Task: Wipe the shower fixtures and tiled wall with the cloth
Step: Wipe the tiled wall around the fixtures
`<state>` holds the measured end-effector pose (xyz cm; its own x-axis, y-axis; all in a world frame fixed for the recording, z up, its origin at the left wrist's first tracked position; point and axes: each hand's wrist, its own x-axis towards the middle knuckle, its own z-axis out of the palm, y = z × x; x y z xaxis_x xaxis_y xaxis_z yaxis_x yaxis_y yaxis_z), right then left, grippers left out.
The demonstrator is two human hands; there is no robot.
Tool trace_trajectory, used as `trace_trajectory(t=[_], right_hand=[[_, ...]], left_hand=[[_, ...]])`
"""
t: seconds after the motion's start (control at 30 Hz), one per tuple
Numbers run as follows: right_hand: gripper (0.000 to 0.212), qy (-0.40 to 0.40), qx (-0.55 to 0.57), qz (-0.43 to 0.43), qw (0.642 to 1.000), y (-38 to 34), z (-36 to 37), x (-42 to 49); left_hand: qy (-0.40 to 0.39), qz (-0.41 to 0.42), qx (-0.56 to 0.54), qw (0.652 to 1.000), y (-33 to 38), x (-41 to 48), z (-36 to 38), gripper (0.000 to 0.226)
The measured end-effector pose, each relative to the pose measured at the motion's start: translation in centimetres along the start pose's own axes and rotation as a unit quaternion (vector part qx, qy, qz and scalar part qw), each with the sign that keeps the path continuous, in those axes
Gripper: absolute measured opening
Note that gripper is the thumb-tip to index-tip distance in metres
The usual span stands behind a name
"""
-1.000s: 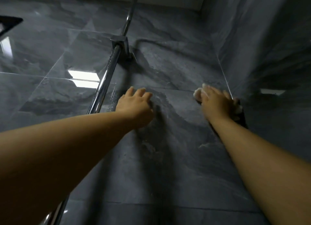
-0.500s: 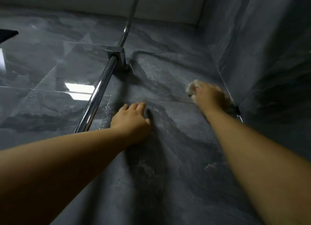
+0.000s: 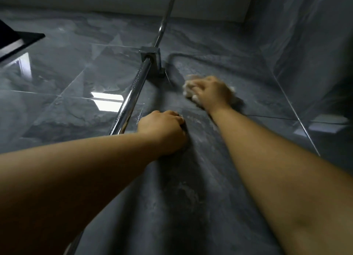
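Observation:
My right hand (image 3: 212, 91) presses a pale crumpled cloth (image 3: 188, 87) against the dark grey marbled tiled wall (image 3: 191, 178), just right of the square chrome bracket (image 3: 151, 57). Most of the cloth is hidden under the hand. A chrome shower rail (image 3: 131, 98) runs up the wall through that bracket and narrows to a thinner pipe above. My left hand (image 3: 164, 130) rests on the tile beside the rail, fingers curled inward, with nothing in it.
A second grey tiled wall (image 3: 305, 54) meets the first in a corner on the right. A dark shelf edge (image 3: 17, 42) juts in at the upper left. Bright window reflections lie on the glossy tiles left of the rail.
My right hand has slid the cloth leftward from near the corner toward the bracket. My left hand has curled its fingers. The view has tilted up the wall.

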<state>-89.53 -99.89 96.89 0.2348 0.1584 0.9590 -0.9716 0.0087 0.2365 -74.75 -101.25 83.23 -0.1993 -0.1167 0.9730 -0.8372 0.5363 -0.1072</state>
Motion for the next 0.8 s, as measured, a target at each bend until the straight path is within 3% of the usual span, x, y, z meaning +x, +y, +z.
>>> trace_trajectory(t=[0.1, 0.17, 0.23, 0.3, 0.37, 0.43, 0.5, 0.53, 0.6, 0.67, 0.73, 0.8], right_hand=[[0.047, 0.012, -0.116, 0.193, 0.974, 0.2, 1.6, 2.4], [0.059, 0.010, -0.083, 0.200, 0.976, -2.4, 3.0, 3.0], [0.058, -0.035, -0.070, 0.079, 0.994, -5.1, 3.3, 2.1], [0.047, -0.130, -0.063, -0.084, 0.986, -5.4, 1.9, 0.4], [0.042, -0.176, -0.026, -0.150, 0.973, -2.8, -0.5, 0.5], [0.036, -0.162, -0.045, -0.074, 0.983, 1.3, -2.5, 1.3], [0.038, -0.093, -0.098, 0.095, 0.986, 6.3, -4.2, 1.1], [0.050, -0.042, -0.110, 0.174, 0.978, 8.4, -4.9, 0.3], [0.074, 0.029, -0.132, 0.254, 0.958, 10.1, -5.7, -1.7], [0.081, 0.042, -0.141, 0.267, 0.952, 8.9, -5.0, -2.4], [0.069, 0.029, -0.119, 0.249, 0.961, 6.1, -4.0, -2.7], [0.061, -0.010, -0.122, 0.157, 0.980, 3.6, -2.9, -3.5]], left_hand=[[-0.020, 0.005, 0.008, 1.000, -0.2, 0.2, 0.1, 0.049], [-0.023, 0.006, 0.010, 1.000, -0.2, 0.3, 0.0, 0.048], [-0.019, 0.005, 0.011, 1.000, -0.2, 0.4, -0.2, 0.044], [-0.010, -0.012, 0.001, 1.000, 0.4, 0.4, -0.2, 0.040], [0.004, -0.054, -0.009, 0.998, 1.1, 0.6, -0.3, 0.034], [0.008, -0.092, -0.045, 0.995, 2.1, 1.2, -0.3, 0.031], [0.006, -0.115, -0.131, 0.985, 3.0, 1.9, -0.2, 0.038], [0.002, -0.117, -0.169, 0.979, 3.4, 2.1, -0.2, 0.042], [-0.014, -0.103, -0.199, 0.974, 3.8, 1.9, 0.2, 0.051], [-0.029, -0.089, -0.162, 0.982, 3.8, 1.5, 0.8, 0.058], [-0.027, -0.086, -0.124, 0.988, 3.7, 1.4, 1.2, 0.061], [-0.016, -0.097, -0.115, 0.988, 3.8, 1.6, 1.2, 0.061]])
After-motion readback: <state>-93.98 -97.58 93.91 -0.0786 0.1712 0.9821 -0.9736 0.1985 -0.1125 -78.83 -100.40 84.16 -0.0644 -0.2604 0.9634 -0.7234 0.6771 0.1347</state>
